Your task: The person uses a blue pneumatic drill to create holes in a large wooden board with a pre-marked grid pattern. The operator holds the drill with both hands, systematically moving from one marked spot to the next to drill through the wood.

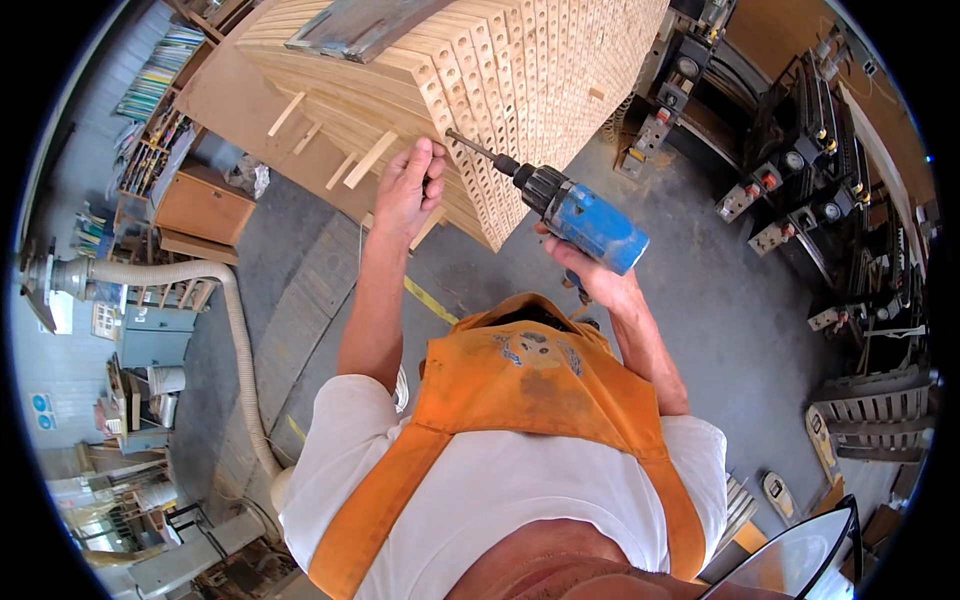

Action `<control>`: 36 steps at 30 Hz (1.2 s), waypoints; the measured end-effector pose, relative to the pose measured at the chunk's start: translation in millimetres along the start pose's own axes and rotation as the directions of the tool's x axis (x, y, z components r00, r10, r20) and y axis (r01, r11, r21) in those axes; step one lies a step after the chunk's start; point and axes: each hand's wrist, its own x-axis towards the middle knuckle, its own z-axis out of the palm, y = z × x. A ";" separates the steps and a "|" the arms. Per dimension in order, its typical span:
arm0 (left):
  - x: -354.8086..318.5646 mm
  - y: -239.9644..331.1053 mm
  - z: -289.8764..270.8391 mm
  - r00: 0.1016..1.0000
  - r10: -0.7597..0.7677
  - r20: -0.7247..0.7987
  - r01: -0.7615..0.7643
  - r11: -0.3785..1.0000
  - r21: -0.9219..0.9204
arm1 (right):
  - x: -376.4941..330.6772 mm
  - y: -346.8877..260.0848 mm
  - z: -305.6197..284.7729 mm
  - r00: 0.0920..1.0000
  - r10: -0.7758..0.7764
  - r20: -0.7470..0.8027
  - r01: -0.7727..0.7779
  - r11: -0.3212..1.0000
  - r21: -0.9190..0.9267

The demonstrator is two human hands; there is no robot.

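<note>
My right hand (605, 280) is wrapped round the grip of a blue cordless drill (600, 228) with a black chuck. Its long bit (472, 145) points left, and the tip is at the edge of a large stack of light wooden strips (350, 85). The end face of the stack (530, 75) is full of rows of round holes. Beside the bit tip, against the near corner of the stack, my left hand (410, 195) is closed with the thumb raised. Whatever its curled fingers hold, if anything, is hidden. Whether the bit touches the wood I cannot tell.
Several thin wooden sticks (370, 160) jut from the stack's near side. A weathered board (370, 25) lies on top. Black machinery (790, 150) stands to the right. A ribbed hose (240, 340) runs down to the floor at the left, near a brown cabinet (205, 210).
</note>
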 end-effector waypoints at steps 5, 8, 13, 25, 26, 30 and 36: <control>-1.3 1.0 -2.0 1.000 0.007 0.006 -0.007 0.999 -0.036 | 1.5 10.4 -3.2 0.998 -0.066 0.017 0.065 0.997 0.041; -7.9 3.9 -4.2 0.999 0.012 0.042 -0.012 1.000 0.001 | 4.0 11.7 -7.3 0.972 -0.230 0.053 0.236 0.948 -0.212; -15.6 4.0 0.7 0.997 0.076 0.007 -0.076 0.996 -0.036 | 0.3 1.4 -3.1 0.996 0.078 0.039 -0.085 0.971 0.226; -16.2 6.7 18.5 0.991 0.045 -0.127 -0.047 0.999 -0.009 | 0.2 7.0 -0.4 0.993 0.104 0.057 -0.116 0.953 0.279; -15.6 6.2 19.2 0.992 0.051 -0.117 -0.055 0.998 -0.032 | 1.3 11.9 -1.7 0.997 -0.064 0.040 0.060 0.993 0.099; -15.7 6.3 16.4 0.985 0.059 -0.163 -0.070 0.996 -0.059 | -3.6 17.5 1.0 0.994 -0.103 0.030 0.104 0.994 -0.015; -13.9 6.8 22.9 0.970 0.102 -0.219 -0.100 0.995 0.023 | 0.2 10.3 -2.0 0.996 0.049 0.072 -0.060 0.986 0.158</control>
